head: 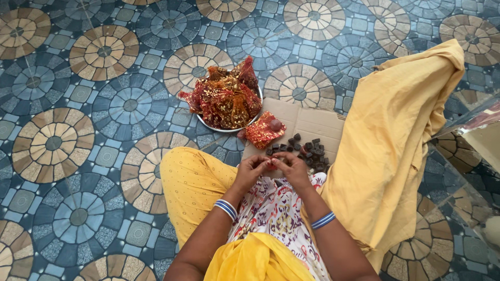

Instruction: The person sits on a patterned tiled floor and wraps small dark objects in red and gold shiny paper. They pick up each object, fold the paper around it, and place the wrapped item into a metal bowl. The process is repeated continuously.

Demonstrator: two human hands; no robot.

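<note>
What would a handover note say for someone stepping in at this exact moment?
Left hand and right hand: fingers meet together over the lap, pinching a small item between them; it is too hidden to identify.
Small dark brown lumps lie piled on the flat brown cardboard sheet, just ahead of the hands.
One red-and-gold shiny pouch lies on the cardboard's left edge with a round dark piece on it.
Round metal plate on the patterned tile floor holds a heap of red-and-gold filled pouches.
Done: the heap on the plate. Left: the loose lumps.
</note>
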